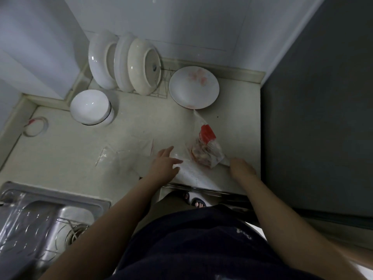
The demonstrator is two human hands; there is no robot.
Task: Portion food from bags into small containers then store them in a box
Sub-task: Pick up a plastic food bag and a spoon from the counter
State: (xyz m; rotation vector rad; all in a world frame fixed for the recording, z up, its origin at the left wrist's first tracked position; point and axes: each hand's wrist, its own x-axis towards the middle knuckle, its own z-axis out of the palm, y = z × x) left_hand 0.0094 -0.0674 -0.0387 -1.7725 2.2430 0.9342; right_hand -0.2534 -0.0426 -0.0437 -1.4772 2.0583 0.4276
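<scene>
A person stands at a pale kitchen bench (70, 158). A clear food bag (206, 152) with a red label, holding pinkish pieces, lies near the right edge on a clear plastic sheet (193, 174). The left hand (166, 163) rests on the sheet with fingers spread apart. The right hand (241, 168) is curled at the bag's near corner and seems to pinch it. A flowered plate (193, 87) sits farther back. No small containers or box are visible, so portioning looks barely begun. The next move likely calls for opening the bag.
</scene>
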